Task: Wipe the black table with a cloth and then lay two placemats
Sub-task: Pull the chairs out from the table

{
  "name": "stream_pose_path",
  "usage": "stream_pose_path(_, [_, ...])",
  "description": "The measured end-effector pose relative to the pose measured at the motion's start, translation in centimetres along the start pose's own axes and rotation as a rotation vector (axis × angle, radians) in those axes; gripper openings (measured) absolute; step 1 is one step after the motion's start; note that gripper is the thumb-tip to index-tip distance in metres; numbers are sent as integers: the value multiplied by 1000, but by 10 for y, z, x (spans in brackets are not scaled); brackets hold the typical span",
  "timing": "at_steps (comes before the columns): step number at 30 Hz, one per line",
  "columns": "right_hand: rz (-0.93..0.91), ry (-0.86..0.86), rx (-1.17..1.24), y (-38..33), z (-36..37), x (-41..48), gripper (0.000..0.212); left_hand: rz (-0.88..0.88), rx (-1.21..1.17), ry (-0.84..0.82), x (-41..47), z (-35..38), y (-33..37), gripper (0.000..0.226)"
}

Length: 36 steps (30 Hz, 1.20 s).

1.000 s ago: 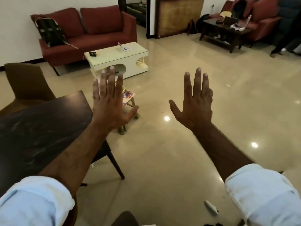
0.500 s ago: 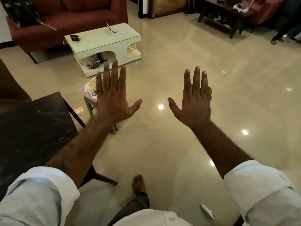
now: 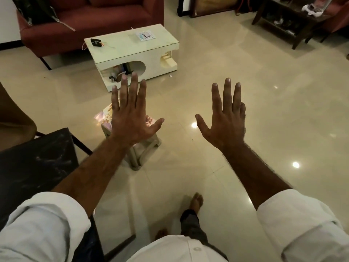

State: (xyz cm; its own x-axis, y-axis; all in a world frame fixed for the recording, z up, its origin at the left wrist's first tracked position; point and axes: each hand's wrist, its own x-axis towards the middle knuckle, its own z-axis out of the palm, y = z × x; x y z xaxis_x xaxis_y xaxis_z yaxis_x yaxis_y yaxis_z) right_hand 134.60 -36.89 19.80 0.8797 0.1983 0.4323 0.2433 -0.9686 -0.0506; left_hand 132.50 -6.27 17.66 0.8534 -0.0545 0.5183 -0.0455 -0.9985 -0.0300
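Note:
My left hand [image 3: 131, 118] and my right hand [image 3: 225, 120] are stretched out in front of me, backs up, fingers straight and spread, holding nothing. The black table [image 3: 35, 167] with pale smears on its top sits at the lower left, under my left forearm. Floral placemats [image 3: 105, 114] lie on a small beige stool [image 3: 143, 150], partly hidden behind my left hand. No cloth is in view.
A cream coffee table [image 3: 132, 48] stands ahead, with a red sofa [image 3: 90, 17] behind it. A dark wooden table [image 3: 287, 21] is at the far right. A brown chair [image 3: 15, 120] sits at the left edge. My bare feet [image 3: 196, 202] stand on glossy beige tiles.
The view has tilted downward and moved forward. The stool with the placemats has come closer beneath my left hand, and my feet have come into view. Both hands stay spread.

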Motion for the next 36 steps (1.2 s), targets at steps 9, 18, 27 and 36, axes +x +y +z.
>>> stream_pose_path(9, [-61,-46,57,55,98,153,106,-62,64,-57,122,105,-6,123])
stream_pose_path(18, [-222,-94,129,66,193,336,109,-229,112,-96,238,191,-34,125])
stream_pose_path(27, [-449,-88,180,-26,297,530,108,-441,176,-111,352,283,-141,127])
stream_pose_path(36, [-661,-108,271,-147,361,682,108,-652,304,-143,413,304,-257,129])
